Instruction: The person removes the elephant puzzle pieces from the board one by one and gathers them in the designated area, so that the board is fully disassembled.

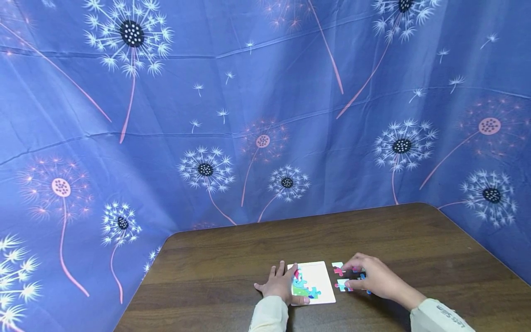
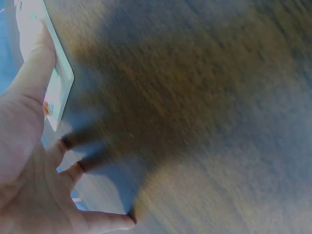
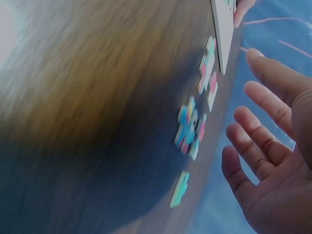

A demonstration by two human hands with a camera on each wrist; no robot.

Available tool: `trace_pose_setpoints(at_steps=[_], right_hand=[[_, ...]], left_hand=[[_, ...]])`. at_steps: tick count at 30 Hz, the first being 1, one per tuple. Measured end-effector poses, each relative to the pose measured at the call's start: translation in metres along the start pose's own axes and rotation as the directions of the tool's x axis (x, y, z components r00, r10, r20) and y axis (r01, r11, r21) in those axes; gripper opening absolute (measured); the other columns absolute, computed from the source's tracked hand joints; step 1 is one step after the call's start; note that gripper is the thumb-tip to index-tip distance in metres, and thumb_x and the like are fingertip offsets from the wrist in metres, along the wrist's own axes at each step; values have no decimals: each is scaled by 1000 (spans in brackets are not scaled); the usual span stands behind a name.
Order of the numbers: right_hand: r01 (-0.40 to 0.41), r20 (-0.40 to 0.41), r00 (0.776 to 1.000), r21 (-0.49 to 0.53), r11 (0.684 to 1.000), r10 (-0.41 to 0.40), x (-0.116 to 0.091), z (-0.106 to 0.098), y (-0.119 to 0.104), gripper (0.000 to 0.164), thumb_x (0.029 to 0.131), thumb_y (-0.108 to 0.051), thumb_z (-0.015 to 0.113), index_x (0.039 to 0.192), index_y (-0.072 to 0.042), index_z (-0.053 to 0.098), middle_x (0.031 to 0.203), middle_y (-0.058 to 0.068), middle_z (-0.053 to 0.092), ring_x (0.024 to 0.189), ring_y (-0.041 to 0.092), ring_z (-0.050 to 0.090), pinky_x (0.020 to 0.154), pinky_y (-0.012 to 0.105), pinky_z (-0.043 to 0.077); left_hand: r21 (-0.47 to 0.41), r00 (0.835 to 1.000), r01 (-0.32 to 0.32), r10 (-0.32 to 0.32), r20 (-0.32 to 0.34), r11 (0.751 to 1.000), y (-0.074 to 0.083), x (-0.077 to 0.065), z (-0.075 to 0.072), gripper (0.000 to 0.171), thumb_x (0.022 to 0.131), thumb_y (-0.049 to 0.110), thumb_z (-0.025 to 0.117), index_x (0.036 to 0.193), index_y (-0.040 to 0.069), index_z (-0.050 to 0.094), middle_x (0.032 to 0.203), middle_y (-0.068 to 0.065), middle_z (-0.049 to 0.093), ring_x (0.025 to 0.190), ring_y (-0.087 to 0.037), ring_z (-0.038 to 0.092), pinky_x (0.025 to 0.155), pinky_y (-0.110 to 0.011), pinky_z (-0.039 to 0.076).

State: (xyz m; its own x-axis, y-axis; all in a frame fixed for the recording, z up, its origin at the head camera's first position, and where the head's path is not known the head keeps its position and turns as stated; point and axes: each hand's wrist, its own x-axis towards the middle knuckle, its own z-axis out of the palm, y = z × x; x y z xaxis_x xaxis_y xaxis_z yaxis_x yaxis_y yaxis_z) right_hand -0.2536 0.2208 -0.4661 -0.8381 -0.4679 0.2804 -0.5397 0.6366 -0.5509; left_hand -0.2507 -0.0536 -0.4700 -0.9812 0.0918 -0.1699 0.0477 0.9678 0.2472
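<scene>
A white puzzle board (image 1: 322, 280) lies on the table with joined pieces of a blue, green and red picture along its left side. My left hand (image 1: 279, 287) rests at the board's left edge, fingers spread and thumb lying across the lower edge. Over several loose jigsaw pieces to the right of the board hovers my right hand (image 1: 378, 276). Its fingers are loosely bent, with nothing between them in the right wrist view. A pink-and-white piece (image 1: 338, 271) and a blue-and-white piece (image 1: 342, 285) show by its fingertips; others are partly hidden under it.
The brown wooden table (image 1: 215, 267) has rounded far corners. A blue curtain with dandelion prints (image 1: 232, 115) hangs behind and beside it. One green piece (image 3: 180, 189) lies apart from the other loose pieces in the right wrist view.
</scene>
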Motion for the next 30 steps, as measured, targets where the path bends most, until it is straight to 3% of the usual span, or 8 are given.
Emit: trace_pose_setpoints(at_steps=[9,17,24,30], right_hand=[[52,-33,998,61,997,-50,9,16,-13,31,80,-26,87,104,-9,77,98,-5,67,85,14,62,71,30,53],[-1,28,1000,70,998,-1,16,25,-23,30,82,-28,85,106,-12,76,99,-5,66,86,15,63,71,30,53],[-39,59,998,77,996,35,21,34,-32,29,81,-26,86,104,-12,76,98,-5,66,81,12,55,66,28,47],[-10,50,999,69,998,7,23,45,-39,28,77,-24,88,99,-13,76,89,-8,61,74,6,48,61,24,41]], left_hand=[[31,1000,19,-19,0,999,1,0,1,97,68,59,87,153,33,46,161,-4,39,147,-32,36,95,-82,34],[20,1000,22,-22,5,1000,1,2,1,97,68,60,86,153,33,46,161,-5,39,147,-33,35,95,-83,33],[27,1000,16,-16,-5,1000,0,3,3,98,67,61,86,153,34,46,160,-6,40,147,-34,36,94,-84,33],[17,1000,15,-15,-12,1000,0,2,2,96,68,60,87,152,32,48,160,-7,41,146,-35,37,94,-84,33]])
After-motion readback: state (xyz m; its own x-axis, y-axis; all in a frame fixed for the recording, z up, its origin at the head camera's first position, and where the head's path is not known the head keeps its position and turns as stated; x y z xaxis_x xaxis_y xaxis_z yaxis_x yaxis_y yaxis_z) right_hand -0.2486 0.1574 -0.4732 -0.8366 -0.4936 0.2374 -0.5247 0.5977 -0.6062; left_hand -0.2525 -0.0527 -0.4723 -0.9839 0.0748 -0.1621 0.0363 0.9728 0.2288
